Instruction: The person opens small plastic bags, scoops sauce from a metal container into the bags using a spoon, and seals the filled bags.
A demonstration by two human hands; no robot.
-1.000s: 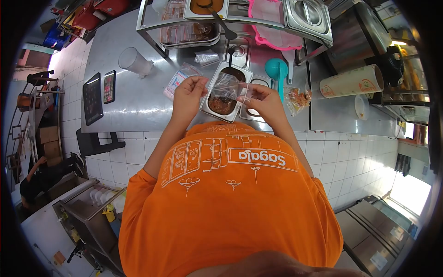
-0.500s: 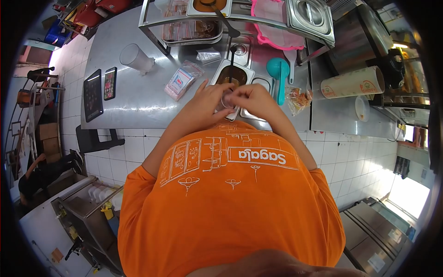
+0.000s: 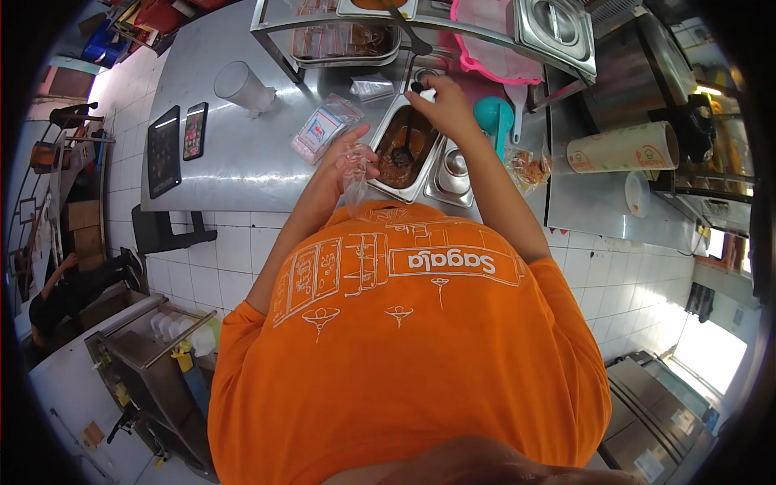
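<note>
A small clear plastic bag [image 3: 356,184] hangs from my left hand [image 3: 330,176], whose fingers are closed on it at the near left side of a steel food pan. My right hand [image 3: 446,107] grips the upper end of a black ladle [image 3: 406,137] over the far end of that pan. The ladle's bowl rests low in the brown, chunky sauce [image 3: 396,171] inside the steel pan [image 3: 422,184]. Left of the pan lies a printed pack of plastic bags [image 3: 323,128]. A lidded steel container [image 3: 453,174] stands right of the pan.
A turquoise scoop [image 3: 495,117] and a bag of brown food [image 3: 529,171] lie to the right. The metal shelf [image 3: 323,34] overhangs the back. On the left are a clear cup stack [image 3: 238,85], phone [image 3: 195,131] and tablet [image 3: 164,153]. A patterned roll [image 3: 622,148] lies far right.
My right hand has moved forward from beside my left hand to the ladle handle. My left hand has shifted left with the plastic bag, uncovering the sauce pan.
</note>
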